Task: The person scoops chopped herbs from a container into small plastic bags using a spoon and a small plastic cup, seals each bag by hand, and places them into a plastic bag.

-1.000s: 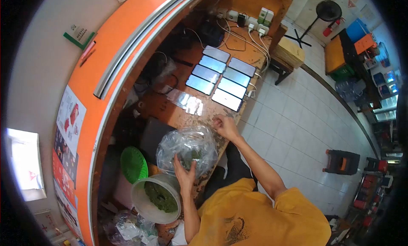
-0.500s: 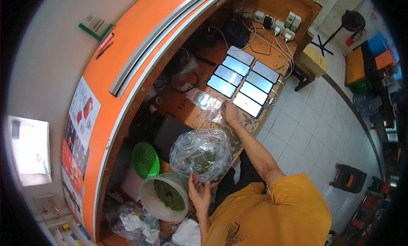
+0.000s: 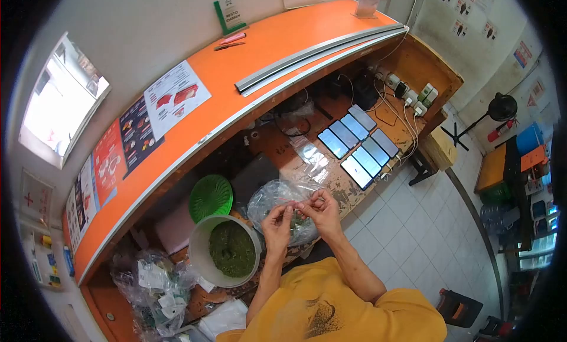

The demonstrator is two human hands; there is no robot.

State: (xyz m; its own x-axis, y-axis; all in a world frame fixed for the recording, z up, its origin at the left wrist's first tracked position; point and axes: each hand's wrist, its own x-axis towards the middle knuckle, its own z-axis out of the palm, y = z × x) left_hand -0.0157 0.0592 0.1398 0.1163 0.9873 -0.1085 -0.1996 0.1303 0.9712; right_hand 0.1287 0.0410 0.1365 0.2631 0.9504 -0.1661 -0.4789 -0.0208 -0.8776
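Observation:
My left hand [image 3: 277, 227] and my right hand [image 3: 322, 212] are close together, both with fingers pinched on a small clear bag with a reddish edge [image 3: 293, 203]. Beneath them lies a large clear plastic bag [image 3: 263, 199] with green leafy stuff inside, partly hidden by my hands. A pale round tub [image 3: 195, 251] of green chopped leaves [image 3: 233, 256] stands left of my left hand. More flat clear little bags [image 3: 311, 159] are spread on the worn wooden table [image 3: 348, 201], beyond the large bag.
Several lit phones [image 3: 367, 155] lie in two rows, with cables and chargers [image 3: 409, 98] behind them. A green basket [image 3: 211, 198] is beside the tub. Crumpled plastic bags [image 3: 159, 289] are at the lower left. An orange counter [image 3: 224, 106] rises beyond the table.
My right hand has come back from the flat little bags to my left hand. My left hand has left the large bag's side, and both now pinch a small bag. The view has turned.

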